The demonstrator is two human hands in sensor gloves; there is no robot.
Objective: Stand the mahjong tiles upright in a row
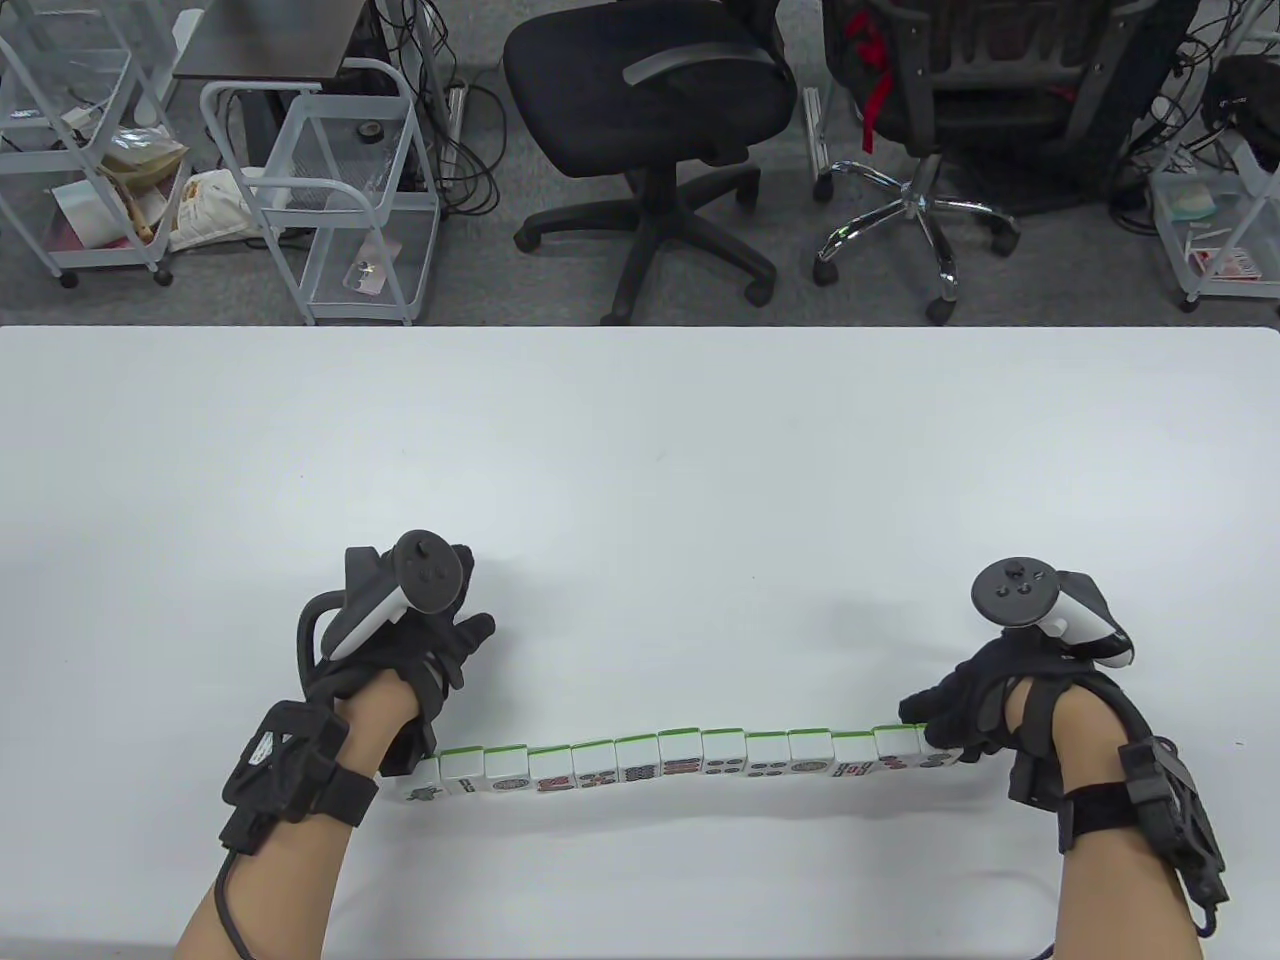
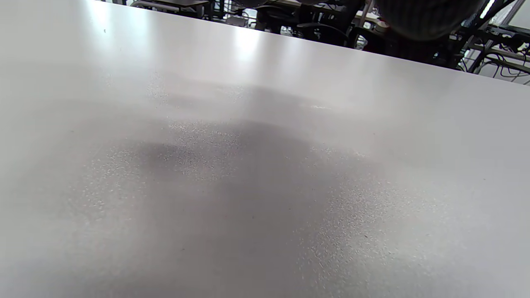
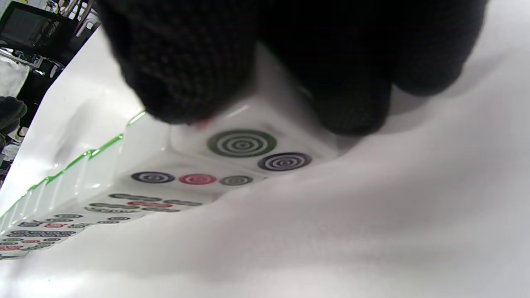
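A row of white, green-backed mahjong tiles (image 1: 680,760) stands upright near the table's front edge, faces toward me, in a slightly wavy line. My left hand (image 1: 425,735) rests at the row's left end, fingers against the end tile (image 1: 424,784). My right hand (image 1: 930,722) is at the right end, and its fingers (image 3: 186,62) grip the last tile (image 3: 256,151), which bears two circles. The row (image 3: 103,194) runs off to the left in the right wrist view. The left wrist view shows only bare table (image 2: 265,165), no fingers and no tiles.
The white table (image 1: 640,480) stretches far beyond the row. Behind its far edge stand two office chairs (image 1: 650,110), wire carts (image 1: 330,190) and cables on the floor.
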